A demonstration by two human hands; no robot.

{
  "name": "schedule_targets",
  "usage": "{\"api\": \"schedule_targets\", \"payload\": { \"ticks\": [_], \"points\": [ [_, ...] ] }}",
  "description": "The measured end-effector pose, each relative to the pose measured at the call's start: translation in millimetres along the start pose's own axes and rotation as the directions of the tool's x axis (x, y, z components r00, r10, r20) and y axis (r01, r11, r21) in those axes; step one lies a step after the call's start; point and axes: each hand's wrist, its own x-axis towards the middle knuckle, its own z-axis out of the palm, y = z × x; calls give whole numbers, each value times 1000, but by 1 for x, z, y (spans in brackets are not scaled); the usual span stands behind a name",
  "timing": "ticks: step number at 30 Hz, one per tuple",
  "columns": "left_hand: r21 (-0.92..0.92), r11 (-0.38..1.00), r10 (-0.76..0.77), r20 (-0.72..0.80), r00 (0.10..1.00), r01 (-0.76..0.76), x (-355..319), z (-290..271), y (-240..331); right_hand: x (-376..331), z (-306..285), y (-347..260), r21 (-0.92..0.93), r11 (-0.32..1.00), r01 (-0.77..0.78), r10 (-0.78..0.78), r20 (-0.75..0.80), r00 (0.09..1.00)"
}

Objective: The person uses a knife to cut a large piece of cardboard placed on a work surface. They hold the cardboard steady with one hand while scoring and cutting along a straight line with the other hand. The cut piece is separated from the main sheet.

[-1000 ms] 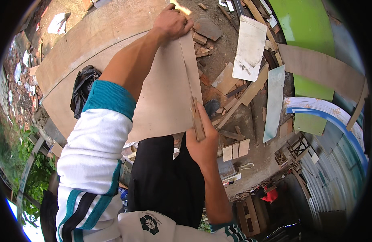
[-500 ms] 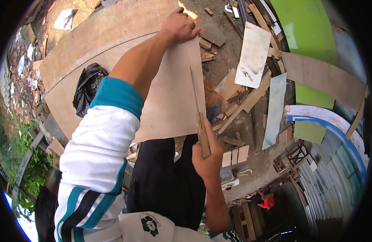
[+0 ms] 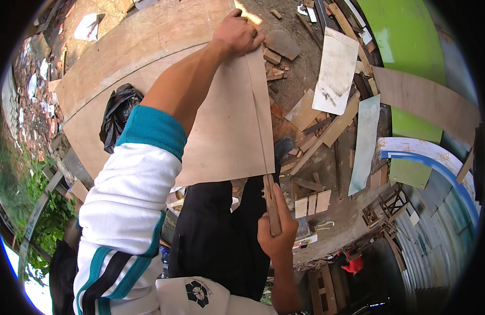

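A thin tan plywood sheet [image 3: 221,131] lies in front of me, with a dark straight line running down near its right edge. My left hand [image 3: 236,34] is at its far right corner, fingers curled down against the sheet by the line's far end; the fingertips are hidden. My right hand [image 3: 278,231] is closed round the wooden handle of a knife [image 3: 271,202], just past the sheet's near edge. The knife's narrow tip points away from me, where the line meets that edge; its blade is mostly hidden.
A crumpled black plastic bag [image 3: 119,113] rests on the sheet's left part. Wood offcuts [image 3: 331,126] and a white board [image 3: 334,71] litter the ground at right. Beyond them stands a green panel [image 3: 408,47]. My black-trousered legs [image 3: 211,231] are under the near edge.
My right hand has drawn the knife toward me, from over the sheet to just past its near edge. My left hand stays at the far corner. The view has shifted slightly.
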Motion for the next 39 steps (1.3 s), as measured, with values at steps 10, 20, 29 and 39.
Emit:
{"api": "schedule_targets", "payload": {
  "ticks": [10,20,29,39],
  "points": [
    [27,999,-25,45,999,24,-1,-4,1,8,16,34,55,998,43,-42,-26,999],
    [76,997,6,41,999,-9,4,3,3,143,72,65,72,956,285,-267,-200,943],
    [63,998,-24,18,1000,23,1,-1,3,-55,-7,45,55,995,84,-81,-52,995],
    [88,996,31,38,999,-34,1,12,2,97,50,52,127,988,83,-72,-84,994]
  ]
}}
